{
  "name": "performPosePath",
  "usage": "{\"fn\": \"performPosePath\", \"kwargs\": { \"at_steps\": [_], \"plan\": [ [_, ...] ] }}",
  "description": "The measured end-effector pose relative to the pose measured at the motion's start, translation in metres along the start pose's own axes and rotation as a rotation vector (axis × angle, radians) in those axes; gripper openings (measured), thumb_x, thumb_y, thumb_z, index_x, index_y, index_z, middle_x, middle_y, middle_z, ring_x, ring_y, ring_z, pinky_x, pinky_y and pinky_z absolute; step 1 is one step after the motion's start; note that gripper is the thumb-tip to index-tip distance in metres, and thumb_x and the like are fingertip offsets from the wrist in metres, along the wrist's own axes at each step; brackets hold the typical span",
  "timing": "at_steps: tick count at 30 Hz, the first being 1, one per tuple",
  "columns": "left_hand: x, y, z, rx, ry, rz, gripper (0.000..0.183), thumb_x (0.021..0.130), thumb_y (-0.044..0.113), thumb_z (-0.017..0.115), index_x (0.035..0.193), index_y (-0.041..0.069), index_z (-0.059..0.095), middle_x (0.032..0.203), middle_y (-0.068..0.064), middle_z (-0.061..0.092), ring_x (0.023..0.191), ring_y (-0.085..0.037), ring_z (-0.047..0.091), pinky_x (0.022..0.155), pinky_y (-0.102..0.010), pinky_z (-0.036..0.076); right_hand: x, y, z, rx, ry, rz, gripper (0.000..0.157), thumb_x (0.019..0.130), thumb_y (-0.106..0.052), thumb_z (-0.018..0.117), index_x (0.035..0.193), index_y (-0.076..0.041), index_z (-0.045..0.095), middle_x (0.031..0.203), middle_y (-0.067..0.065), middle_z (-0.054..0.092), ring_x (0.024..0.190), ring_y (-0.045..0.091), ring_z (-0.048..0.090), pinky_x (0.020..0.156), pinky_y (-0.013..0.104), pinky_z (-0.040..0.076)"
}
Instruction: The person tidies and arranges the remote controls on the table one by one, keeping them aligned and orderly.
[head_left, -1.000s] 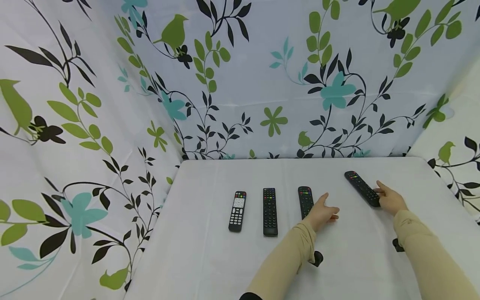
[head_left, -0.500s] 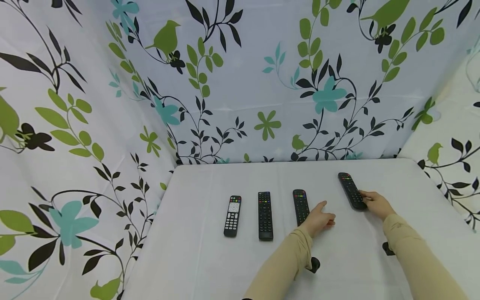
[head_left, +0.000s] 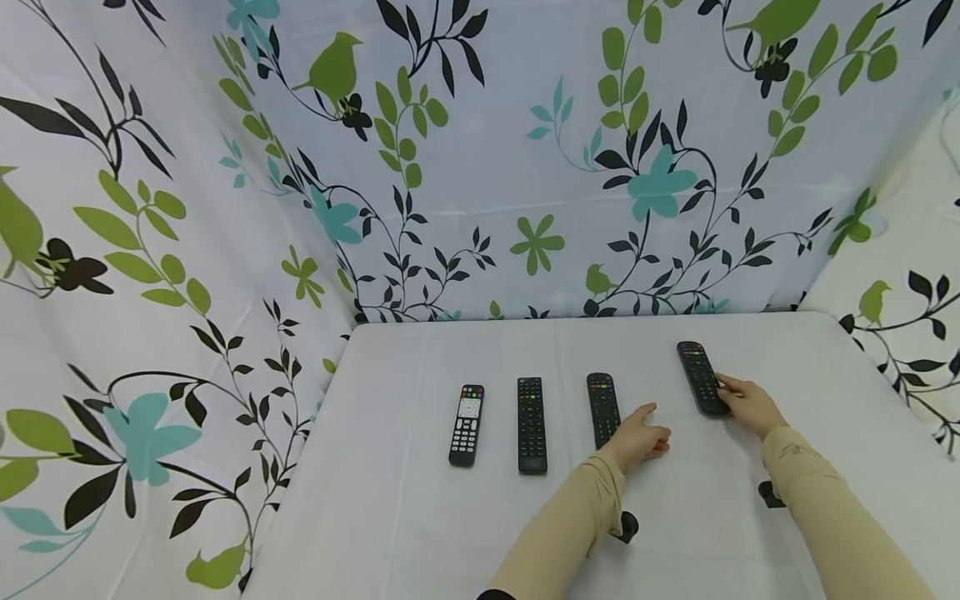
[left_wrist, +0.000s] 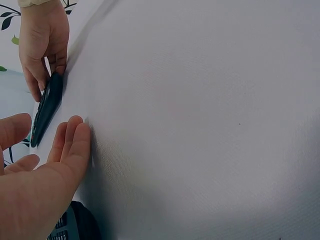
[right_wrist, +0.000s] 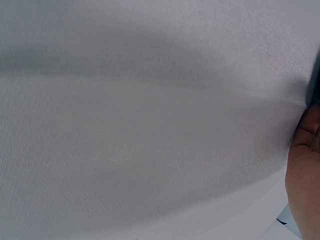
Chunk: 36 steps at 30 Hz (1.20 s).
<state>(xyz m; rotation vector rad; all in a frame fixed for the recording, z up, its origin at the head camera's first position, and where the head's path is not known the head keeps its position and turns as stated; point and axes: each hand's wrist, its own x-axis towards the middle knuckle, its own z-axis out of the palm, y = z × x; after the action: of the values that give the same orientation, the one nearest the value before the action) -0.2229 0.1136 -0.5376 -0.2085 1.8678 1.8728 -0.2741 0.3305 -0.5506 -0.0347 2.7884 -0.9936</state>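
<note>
A black remote control (head_left: 699, 375) lies at the right of the row on the white-covered table, slightly slanted. My right hand (head_left: 750, 407) pinches its near end, fingers and thumb on either side, as the left wrist view shows. In the right wrist view only part of that hand (right_wrist: 302, 175) appears, at the right edge. My left hand (head_left: 637, 437) hovers beside another black remote (head_left: 602, 404), hiding its lower part. Its fingers are relaxed and slightly spread, holding nothing; the left wrist view shows this hand (left_wrist: 55, 170) with bare space between thumb and fingers.
Left of my hands lie a slim black remote (head_left: 532, 425) and one with white buttons (head_left: 467, 425), roughly parallel. The table (head_left: 375, 517) has a white cover. Patterned curtains (head_left: 465, 167) with leaves and birds rise behind and at both sides.
My right hand has closed in on the right remote's near end and pinches it. That remote has turned straighter, closer to the others' direction. My left hand stays put; the head view shifted slightly.
</note>
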Motion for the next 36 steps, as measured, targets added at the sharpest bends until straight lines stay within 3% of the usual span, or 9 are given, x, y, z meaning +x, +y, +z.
{"fn": "performPosePath", "kwargs": {
  "at_steps": [5,10,13,17,22,30,36],
  "plan": [
    [-0.002,0.001,0.004,0.057,0.029,0.017,0.053,0.079,0.004,0.057,0.127,0.019,0.044,0.083,-0.014,0.063,0.07,-0.019,0.059,0.072,-0.034,0.051,-0.003,0.0,0.005,0.079,0.0,-0.017,0.052,0.092,-0.032,0.039,0.131,0.002,0.033,0.121,0.032,0.043,0.106,0.043,0.044,0.081,0.044,0.041],
    [-0.006,0.004,0.009,0.199,0.069,0.046,0.052,0.078,0.004,0.058,0.125,0.022,0.046,0.075,-0.011,0.063,0.061,-0.015,0.056,0.059,-0.025,0.047,-0.001,-0.004,0.012,0.117,-0.013,-0.042,0.053,0.09,-0.028,0.044,0.131,0.004,0.033,0.115,0.032,0.047,0.1,0.036,0.05,0.071,0.026,0.044],
    [-0.007,0.006,0.011,0.244,0.084,0.078,0.053,0.077,0.003,0.057,0.125,0.024,0.047,0.067,-0.003,0.057,0.057,-0.012,0.054,0.053,-0.019,0.042,0.001,-0.008,0.016,0.132,-0.038,-0.034,0.056,0.089,-0.027,0.047,0.132,0.004,0.031,0.112,0.03,0.049,0.097,0.032,0.051,0.067,0.021,0.044],
    [-0.005,0.004,0.014,0.333,0.107,0.141,0.055,0.075,0.003,0.057,0.125,0.024,0.048,0.062,0.005,0.049,0.052,-0.005,0.046,0.049,-0.015,0.036,-0.003,-0.015,0.02,0.16,-0.084,-0.022,0.058,0.087,-0.024,0.049,0.132,0.005,0.029,0.108,0.027,0.05,0.093,0.026,0.052,0.067,0.022,0.044],
    [-0.003,-0.001,0.014,0.445,0.142,0.198,0.053,0.076,0.008,0.058,0.127,0.021,0.046,0.067,0.002,0.057,0.051,-0.003,0.042,0.049,-0.014,0.034,-0.011,-0.02,0.026,0.209,-0.135,-0.015,0.06,0.086,-0.025,0.051,0.134,0.003,0.028,0.109,0.024,0.048,0.091,0.021,0.05,0.067,0.024,0.043],
    [-0.003,-0.006,0.013,0.478,0.157,0.2,0.052,0.077,0.012,0.059,0.127,0.021,0.047,0.061,0.008,0.043,0.051,-0.004,0.036,0.048,-0.016,0.03,-0.023,-0.025,0.035,0.205,-0.157,-0.006,0.06,0.087,-0.03,0.049,0.135,-0.001,0.028,0.113,0.022,0.047,0.093,0.022,0.049,0.067,0.024,0.043],
    [-0.005,-0.009,0.011,0.556,0.155,0.225,0.053,0.076,0.012,0.06,0.127,0.014,0.046,0.057,0.007,0.047,0.048,-0.003,0.037,0.047,-0.014,0.03,-0.031,-0.031,0.036,0.181,-0.157,-0.006,0.06,0.087,-0.031,0.048,0.135,-0.002,0.028,0.112,0.021,0.047,0.09,0.02,0.048,0.067,0.024,0.042]
  ]
}}
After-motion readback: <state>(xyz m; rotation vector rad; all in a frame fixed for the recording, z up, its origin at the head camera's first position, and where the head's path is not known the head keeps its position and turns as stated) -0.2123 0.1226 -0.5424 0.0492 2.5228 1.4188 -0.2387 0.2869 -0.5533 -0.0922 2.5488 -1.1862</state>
